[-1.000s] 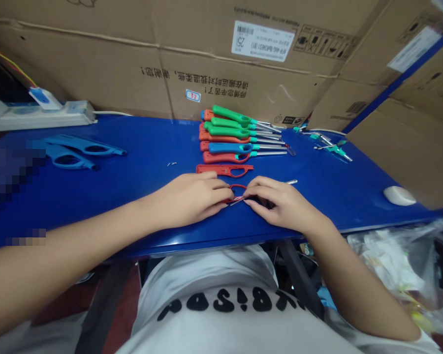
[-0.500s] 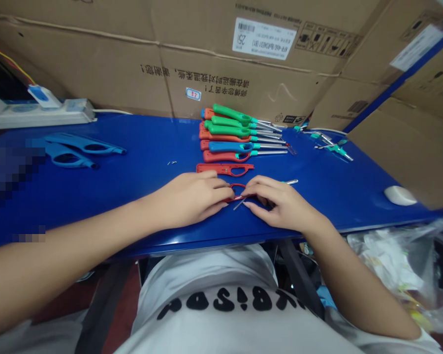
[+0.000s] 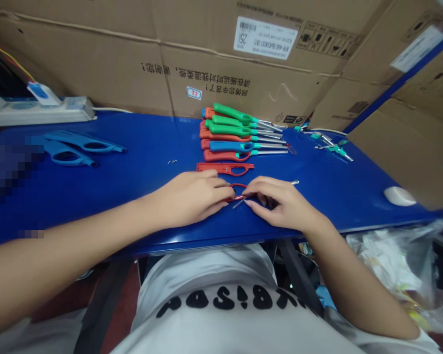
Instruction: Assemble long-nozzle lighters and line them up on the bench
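Note:
My left hand is closed over the handle of a red lighter casing, hiding most of it. The casing's trigger loop shows between my hands. My right hand is closed at the loop's right side, its fingertips on the casing. A thin grey metal strip slants out by its thumb and forefinger; whether they pinch it I cannot tell. Beyond the knuckles a metal tube tip pokes out. Just behind my left fingers lies another red casing half.
Several long lighters in green, orange, red and blue lie stacked behind. Blue casings rest at left, with tiny metal pieces nearer. Nozzle parts and a white object lie at right. A cardboard wall and power strip border the table.
Almost nothing differs. My right fingers have shifted very slightly at the casing, and the thin strip has barely moved with them.

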`<state>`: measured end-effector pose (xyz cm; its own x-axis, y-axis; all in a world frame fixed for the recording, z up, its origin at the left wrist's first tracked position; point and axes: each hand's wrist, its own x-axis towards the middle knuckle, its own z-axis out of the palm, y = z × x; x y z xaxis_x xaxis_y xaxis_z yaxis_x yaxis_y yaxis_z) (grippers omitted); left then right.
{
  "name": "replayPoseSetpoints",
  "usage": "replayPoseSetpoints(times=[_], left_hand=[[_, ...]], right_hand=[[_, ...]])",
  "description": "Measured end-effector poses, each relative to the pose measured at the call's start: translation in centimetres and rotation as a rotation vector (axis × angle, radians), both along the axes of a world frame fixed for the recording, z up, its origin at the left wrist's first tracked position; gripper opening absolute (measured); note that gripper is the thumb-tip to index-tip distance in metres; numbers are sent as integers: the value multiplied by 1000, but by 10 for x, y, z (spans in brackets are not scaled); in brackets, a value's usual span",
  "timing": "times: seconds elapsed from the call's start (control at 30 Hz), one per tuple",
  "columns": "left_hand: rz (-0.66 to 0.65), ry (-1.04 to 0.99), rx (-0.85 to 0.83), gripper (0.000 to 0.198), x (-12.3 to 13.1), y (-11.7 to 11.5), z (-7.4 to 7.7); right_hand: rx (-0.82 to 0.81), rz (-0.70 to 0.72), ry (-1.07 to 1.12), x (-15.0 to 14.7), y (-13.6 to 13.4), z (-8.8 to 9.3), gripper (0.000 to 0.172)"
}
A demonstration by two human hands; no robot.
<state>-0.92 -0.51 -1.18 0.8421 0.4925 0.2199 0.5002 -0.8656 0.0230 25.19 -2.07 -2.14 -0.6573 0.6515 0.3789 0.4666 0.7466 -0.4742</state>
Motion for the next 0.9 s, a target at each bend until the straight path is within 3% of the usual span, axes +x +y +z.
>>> replayPoseSetpoints(times=[0.6, 0.73, 0.8, 0.9], left_hand=[[2, 1, -8, 25, 0, 0, 0], [50, 4, -39, 22, 1, 0, 0], [98, 3, -35, 25, 1, 1, -1], [140, -13, -37, 30, 0, 0, -1]], right_hand=[[-10, -20, -53, -2, -4, 3, 16], [21, -29, -26, -1, -3, 4, 21], [96, -118, 8, 6, 3, 7, 28], [266, -393, 0, 35, 25, 18, 29]])
